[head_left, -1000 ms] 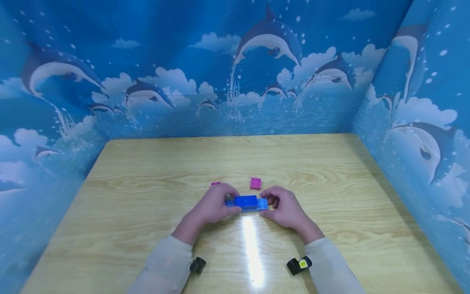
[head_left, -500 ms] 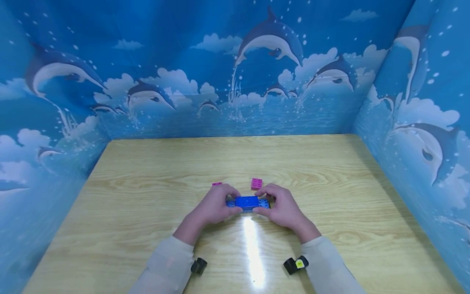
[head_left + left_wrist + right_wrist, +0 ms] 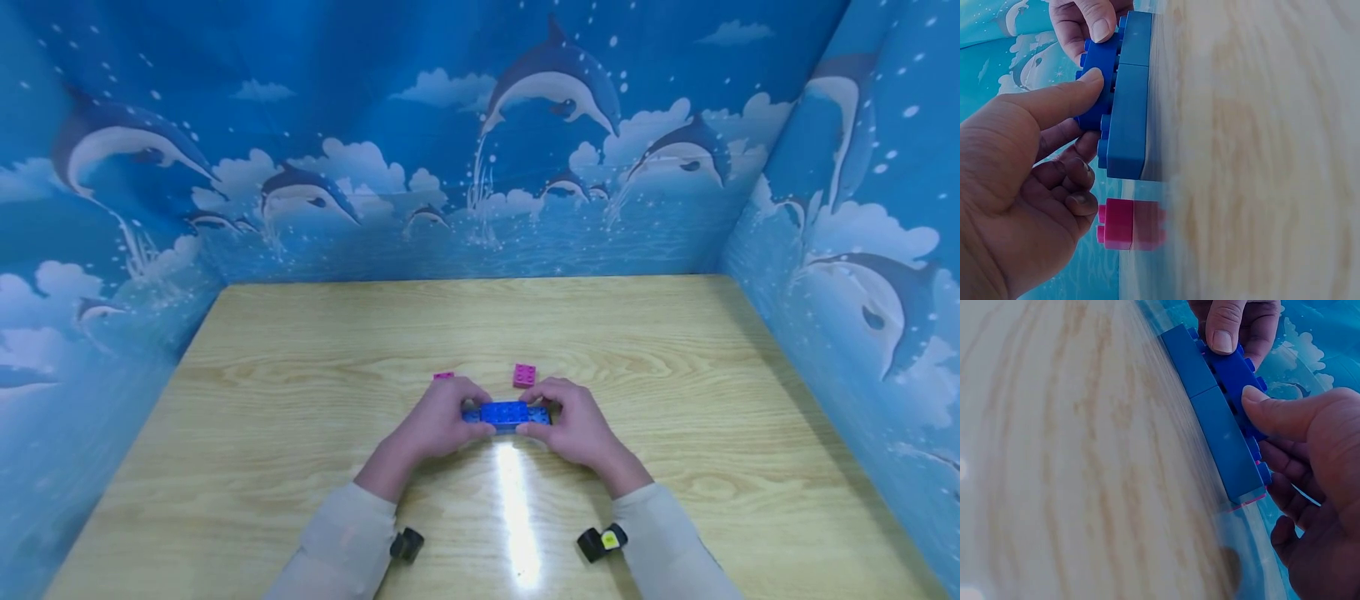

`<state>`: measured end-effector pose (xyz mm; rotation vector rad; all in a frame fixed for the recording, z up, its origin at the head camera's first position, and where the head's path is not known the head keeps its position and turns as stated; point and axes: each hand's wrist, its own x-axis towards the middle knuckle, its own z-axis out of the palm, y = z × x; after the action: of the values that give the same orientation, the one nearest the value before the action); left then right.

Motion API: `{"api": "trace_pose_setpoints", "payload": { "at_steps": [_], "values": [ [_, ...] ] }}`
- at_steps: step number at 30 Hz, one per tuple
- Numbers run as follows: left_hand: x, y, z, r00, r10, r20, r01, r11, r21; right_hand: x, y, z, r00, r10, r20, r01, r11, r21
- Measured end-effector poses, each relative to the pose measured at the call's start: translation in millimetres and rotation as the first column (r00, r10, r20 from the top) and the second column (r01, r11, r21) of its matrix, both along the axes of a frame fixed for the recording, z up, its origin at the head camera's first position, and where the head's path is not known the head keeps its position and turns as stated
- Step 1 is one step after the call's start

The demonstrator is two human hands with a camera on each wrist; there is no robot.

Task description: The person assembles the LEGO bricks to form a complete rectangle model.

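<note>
A long dark blue toy brick [image 3: 504, 412] sits across two lighter blue bricks that stand end to end on the table. In the left wrist view, studs show in a narrow gap between the dark brick and the lighter blue brick [image 3: 1127, 119] nearest that camera. My left hand [image 3: 441, 421] pinches the dark brick near its left end, thumb on the near side. At the other end my right hand [image 3: 576, 422] pinches the same brick, its thumb also in front. The fingers on the far side are partly hidden.
Beyond the hands lies a pink brick [image 3: 524, 376] with studs upward. Another pink brick [image 3: 443, 376] is partly hidden behind my left hand. The wooden table [image 3: 315, 342] meets dolphin-printed cloth [image 3: 360, 225] at its back and sides.
My right hand has moved left from the end of the lighter blue brick to pinch the dark brick. My left hand keeps its hold in about the same place.
</note>
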<state>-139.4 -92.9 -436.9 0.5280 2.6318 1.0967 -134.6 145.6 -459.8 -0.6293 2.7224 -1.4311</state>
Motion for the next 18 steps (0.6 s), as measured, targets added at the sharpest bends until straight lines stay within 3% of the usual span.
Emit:
{"api": "trace_pose_setpoints", "payload": {
  "at_steps": [7, 18],
  "values": [
    [-1.0, 0.9, -1.4, 1.000, 0.018, 0.013, -0.018, 1.000, 0.013, 0.3, -0.5, 2.8, 1.000, 0.018, -0.006, -0.018, 0.999, 0.027],
    [-0.4, 3.6, -4.4, 0.996, -0.008, -0.094, 0.013, 0.999, 0.049, -4.1, 1.3, -2.8, 0.997, 0.050, -0.063, -0.045, 0.996, 0.083]
  ]
}}
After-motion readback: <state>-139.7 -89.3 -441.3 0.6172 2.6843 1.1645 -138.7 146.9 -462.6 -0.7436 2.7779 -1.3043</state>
